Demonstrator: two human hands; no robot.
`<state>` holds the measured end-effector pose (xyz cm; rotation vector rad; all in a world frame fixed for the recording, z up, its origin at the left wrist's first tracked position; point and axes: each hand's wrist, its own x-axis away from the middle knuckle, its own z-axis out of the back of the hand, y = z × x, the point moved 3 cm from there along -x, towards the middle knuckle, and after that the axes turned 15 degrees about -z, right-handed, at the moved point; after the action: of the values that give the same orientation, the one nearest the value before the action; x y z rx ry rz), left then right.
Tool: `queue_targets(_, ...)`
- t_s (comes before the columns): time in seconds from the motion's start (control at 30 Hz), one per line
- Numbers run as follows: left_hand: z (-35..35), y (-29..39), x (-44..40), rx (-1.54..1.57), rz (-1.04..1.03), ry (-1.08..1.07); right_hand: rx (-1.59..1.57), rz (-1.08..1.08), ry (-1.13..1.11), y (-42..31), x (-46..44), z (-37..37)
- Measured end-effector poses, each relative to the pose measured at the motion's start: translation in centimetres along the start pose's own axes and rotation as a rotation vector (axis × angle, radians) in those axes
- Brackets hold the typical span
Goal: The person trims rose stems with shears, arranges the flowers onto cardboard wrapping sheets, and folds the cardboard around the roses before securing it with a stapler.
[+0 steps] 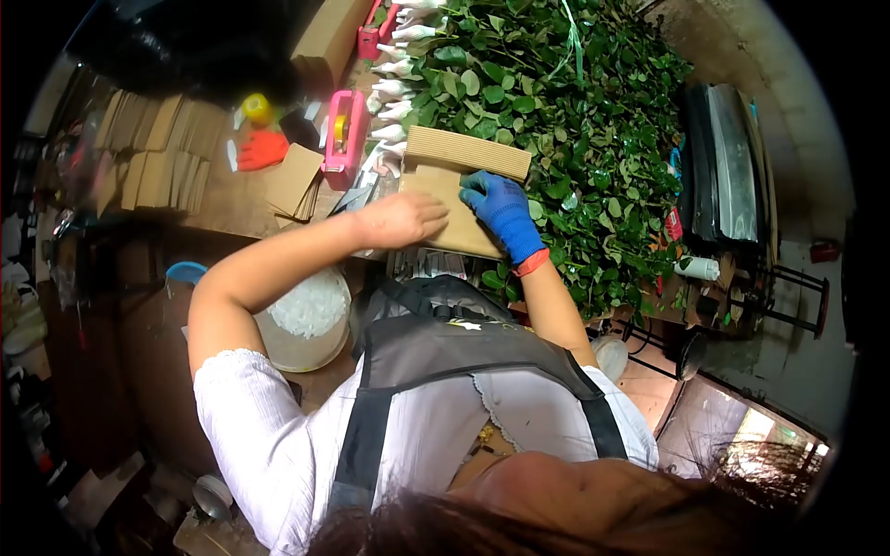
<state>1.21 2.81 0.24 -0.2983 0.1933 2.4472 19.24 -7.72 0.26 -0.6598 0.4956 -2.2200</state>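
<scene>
Head view, watched from the side of the bench. One brown cardboard sheet (473, 239) lies on the worktop directly in front of the wearer, against the greenery; one ridged cardboard strip (468, 153) runs across its far edge. Whether the two are joined, can't tell.

Left hand (403, 219), bare: laid low over the sheet's left part, fingers together and reaching right; thumb hidden, so can't tell whether it pinches. Right hand (501, 208), in a blue glove: thumb and fingers bent down at the sheet's right part; can't tell if they close on it.

Handling, my estimate: light, stiff enough to stay flat, easily creased; dry and unlikely to slip. Best held by the plain side edges. Ridged strip probably crushes if squeezed; better lifted by its ends.

Count: one pink tape dispenser (343, 144), one yellow roll (257, 109), one orange-red item (262, 149), one small stack of brown cards (295, 183) near the left forearm. White wrapped ends (394, 88) in a column: at least six. Leafy stems (565, 120): dense, past counting. One round tub (306, 350) holding white material (311, 304), below bench level.
</scene>
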Motion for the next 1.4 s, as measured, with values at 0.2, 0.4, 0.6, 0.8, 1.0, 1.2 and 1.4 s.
queue_targets(0.2, -2.4, 0.1, 0.8, 0.003, 0.182, 0.286, 0.06, 0.386, 0.384, -4.6, -0.1, 4.6)
queue_targets(0.4, -1.9, 0.7, 0.3, -0.096, 0.278, 0.368, 0.216, 0.49, 0.115, -3.5, -4.0, 4.0)
queue_targets(0.6, -1.8, 1.2, 0.1, -0.032, 0.415, 0.392, 0.817, 0.564, 0.161, -4.8, 2.7, 0.6)
queue_targets(0.8, -1.7, 2.3, 1.8, -0.156, 0.557, 0.563, 0.916, 0.401, 0.157, -3.8, 4.4, -2.9)
queue_targets(1.0, -9.2, 5.1, 10.3, -0.327, 1.345, 0.528, 1.059, 0.435, 0.126, -2.9, 5.8, -3.3)
queue_targets(1.2, -8.9, 2.5, 12.9, 0.066, 1.351, 0.074, 1.094, 0.41, 0.098, -3.3, 6.0, -3.3)
queue_targets(1.4, -6.8, 3.3, 11.7, 0.865, 1.437, 0.486, 1.124, 0.367, 0.075, -3.4, 6.1, -3.5)
